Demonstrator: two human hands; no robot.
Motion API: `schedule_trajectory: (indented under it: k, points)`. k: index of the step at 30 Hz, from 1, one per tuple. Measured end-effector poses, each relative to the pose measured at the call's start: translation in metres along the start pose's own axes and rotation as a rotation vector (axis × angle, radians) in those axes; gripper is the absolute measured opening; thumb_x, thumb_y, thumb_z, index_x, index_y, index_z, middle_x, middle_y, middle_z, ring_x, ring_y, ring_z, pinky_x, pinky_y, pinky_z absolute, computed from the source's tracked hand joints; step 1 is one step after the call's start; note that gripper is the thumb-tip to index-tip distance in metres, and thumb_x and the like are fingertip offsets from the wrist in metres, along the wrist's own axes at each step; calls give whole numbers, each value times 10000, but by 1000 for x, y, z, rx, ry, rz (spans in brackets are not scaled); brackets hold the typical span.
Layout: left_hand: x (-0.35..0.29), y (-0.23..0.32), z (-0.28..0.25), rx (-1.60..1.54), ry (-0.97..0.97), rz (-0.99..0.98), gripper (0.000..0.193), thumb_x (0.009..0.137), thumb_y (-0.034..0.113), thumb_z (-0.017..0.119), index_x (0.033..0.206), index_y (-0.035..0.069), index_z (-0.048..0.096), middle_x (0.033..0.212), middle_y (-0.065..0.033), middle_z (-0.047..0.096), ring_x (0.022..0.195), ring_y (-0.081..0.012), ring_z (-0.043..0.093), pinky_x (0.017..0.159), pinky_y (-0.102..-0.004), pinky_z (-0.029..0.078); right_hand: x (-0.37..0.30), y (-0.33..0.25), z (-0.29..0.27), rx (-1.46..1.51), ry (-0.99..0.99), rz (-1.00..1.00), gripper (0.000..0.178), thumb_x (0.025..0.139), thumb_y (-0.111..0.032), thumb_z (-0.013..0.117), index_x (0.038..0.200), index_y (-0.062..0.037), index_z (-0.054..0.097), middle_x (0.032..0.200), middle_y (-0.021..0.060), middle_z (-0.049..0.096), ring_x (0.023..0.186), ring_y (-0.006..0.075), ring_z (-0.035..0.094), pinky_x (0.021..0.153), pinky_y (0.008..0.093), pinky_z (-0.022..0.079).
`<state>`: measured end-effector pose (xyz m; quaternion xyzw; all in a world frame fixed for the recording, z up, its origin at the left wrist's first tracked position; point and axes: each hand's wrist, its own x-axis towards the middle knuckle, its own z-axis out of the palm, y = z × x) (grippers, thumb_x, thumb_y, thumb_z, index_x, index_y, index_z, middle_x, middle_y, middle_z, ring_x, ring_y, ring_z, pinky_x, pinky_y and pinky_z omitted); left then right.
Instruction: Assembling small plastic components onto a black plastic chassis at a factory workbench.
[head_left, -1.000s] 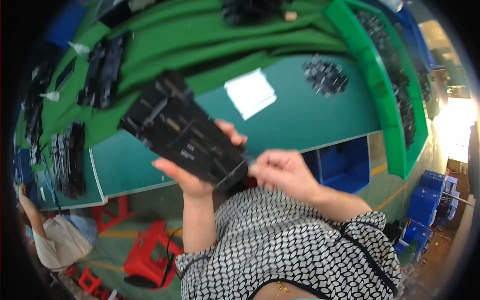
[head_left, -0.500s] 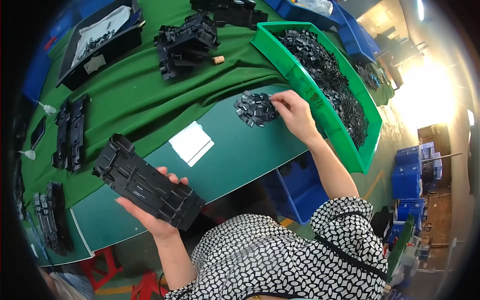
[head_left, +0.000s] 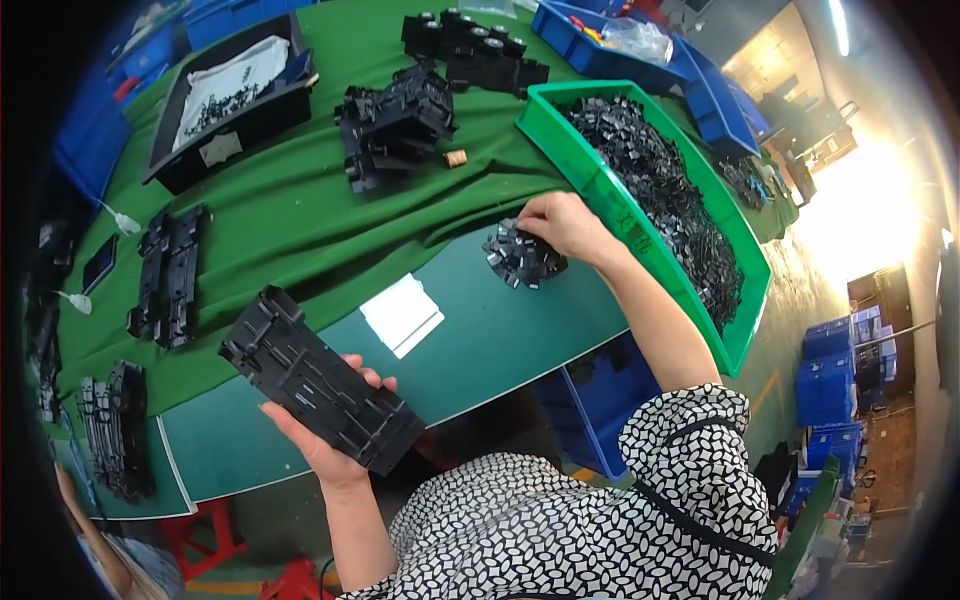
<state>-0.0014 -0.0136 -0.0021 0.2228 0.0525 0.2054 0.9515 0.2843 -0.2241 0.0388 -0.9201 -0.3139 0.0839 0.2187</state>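
Note:
A long black moulded plastic tray-like part (head_left: 318,385) rests in my left hand (head_left: 325,452), the thumb along one side and the fingers curled round the other. At the right, my right hand (head_left: 567,226) reaches down to a small heap of black plastic clips (head_left: 522,262) on the green table. Its thumb and fingertips are pinched together at the heap's upper edge; whatever they hold is too small to make out. Just beyond that hand stands a long green bin (head_left: 640,225) filled with similar small black pieces.
A white card-like square (head_left: 402,314) lies between my hands. Black moulded assemblies (head_left: 395,125) stand on the green cloth (head_left: 290,215). Long black strips (head_left: 166,275) and a black crate (head_left: 230,120) are at the left. Below the table edge sits a blue bin (head_left: 598,405). Another person's arm (head_left: 95,535) shows lower left.
The whole view has shifted, so things sit a little lower and further right. My right hand has moved from the heap's right side to its top. My left hand keeps the black part.

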Motion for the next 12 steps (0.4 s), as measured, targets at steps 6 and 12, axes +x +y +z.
schedule_trajectory:
  k: [6, 12]
  points:
    - [-1, -1, 1, -9, 17, -18, 772, 844, 715, 284, 1182, 51, 488, 1061, -123, 578, 887, -262, 592, 806, -481, 509, -23, 2, 6, 78, 358, -202, 101, 852, -88, 570, 879, 10, 573, 698, 125, 602, 573, 210, 596, 555, 321, 477]
    - [0, -1, 0, -24, 18, -24, 764, 845, 714, 282, 1193, 64, 485, 1067, -123, 581, 890, -265, 596, 825, -491, 500, -60, -22, 6, 633, 40, 68, 148, 873, -64, 539, 1020, -69, 554, 721, 31, 596, 658, 104, 619, 544, 220, 455]
